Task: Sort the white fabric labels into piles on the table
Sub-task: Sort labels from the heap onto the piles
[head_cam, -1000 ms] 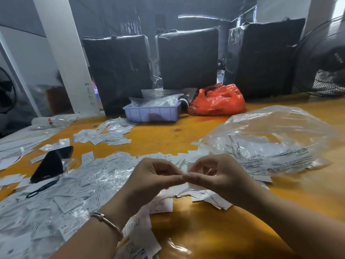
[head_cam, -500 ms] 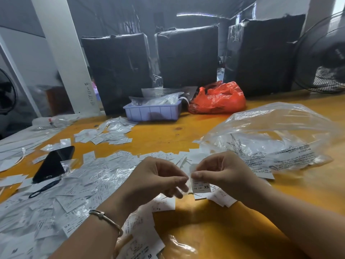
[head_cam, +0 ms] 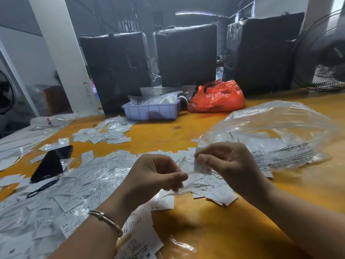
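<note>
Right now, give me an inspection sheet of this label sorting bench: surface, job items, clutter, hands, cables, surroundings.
Surface: orange table, partly covered.
Job's things: white fabric labels spread at left; small pile under the hands; another pile farther back.
Clutter: black phone, clear plastic bag, red bag, lavender tray.
Hands: right hand pinches one label; left hand curled, its grip holding a clear wrapper.
Cables: nothing seen.
Surroundings: black wrapped boxes, fan, white pillar.
</note>
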